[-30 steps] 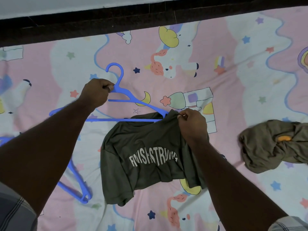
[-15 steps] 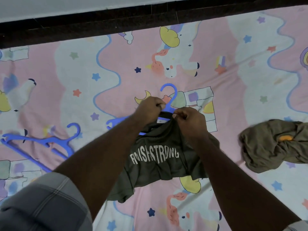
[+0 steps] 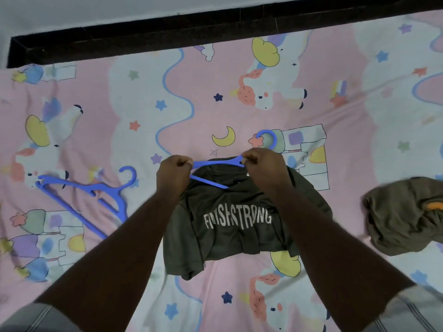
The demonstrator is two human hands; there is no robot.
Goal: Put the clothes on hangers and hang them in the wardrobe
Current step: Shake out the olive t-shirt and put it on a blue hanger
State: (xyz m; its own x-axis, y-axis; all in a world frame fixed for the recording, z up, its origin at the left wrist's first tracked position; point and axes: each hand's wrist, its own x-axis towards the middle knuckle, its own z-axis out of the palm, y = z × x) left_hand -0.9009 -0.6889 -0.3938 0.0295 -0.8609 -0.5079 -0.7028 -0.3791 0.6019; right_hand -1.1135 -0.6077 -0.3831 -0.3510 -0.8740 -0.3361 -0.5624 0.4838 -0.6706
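Note:
A dark green T-shirt (image 3: 235, 231) with white lettering lies on the bed in the middle of the view. A blue hanger (image 3: 220, 162) sits partly inside its neck opening, hook pointing away from me. My left hand (image 3: 173, 174) is closed on the shirt's collar and the hanger's left arm. My right hand (image 3: 262, 165) pinches the collar at the hanger's neck. Part of the hanger is hidden under the fabric and my hands.
More blue hangers (image 3: 96, 190) lie on the bedsheet (image 3: 239, 97) to the left. A crumpled olive garment (image 3: 402, 216) with an orange patch lies at the right. A dark bed frame edge (image 3: 215, 22) runs along the far side against the wall.
The hanger has gone deeper into the shirt's neck. My hands have moved apart along the collar, stretching it over the hanger. The view has shifted slightly.

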